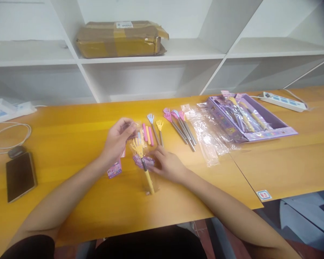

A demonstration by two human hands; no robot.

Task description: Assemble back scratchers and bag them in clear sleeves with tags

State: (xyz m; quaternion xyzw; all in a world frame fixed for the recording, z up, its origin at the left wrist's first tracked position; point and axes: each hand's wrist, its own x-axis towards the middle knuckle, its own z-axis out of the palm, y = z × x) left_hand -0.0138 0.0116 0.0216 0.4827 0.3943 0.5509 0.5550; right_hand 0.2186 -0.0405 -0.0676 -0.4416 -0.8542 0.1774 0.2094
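We have a yellow back scratcher (148,180) in front of us, between the two hands and low on the desk (78,133); its long axis runs aslant – clawed head up toward the left hand (118,140), handle down toward our body and a little to the right; the left fingertips lie just beyond the head, while the right hand (169,164) is the nearer to the middle of the shaft. Our left finger and thumb look pinched on the clear wrapper (144,144) at its upper end; our right fingers are curled beside the shaft, next to a purple card (150,162), and we cannot tell whether they grip it.

Just beyond the hands lie three short pink and yellow tubes (148,135), a blue-headed scratcher (151,119) and a yellow-headed scratcher (160,126); to their right is a group of pink and blue scratchers (182,124); a second card (115,169) rests below the left hand.

As for containers, the open purple box (272,135) on the right holds wrapped scratchers (243,113), at least two of them yellow; loose clear wrappers (209,133) lie against its left side; on the shelf (191,54) sits a taped carton (118,39) – its contents are hidden from us.
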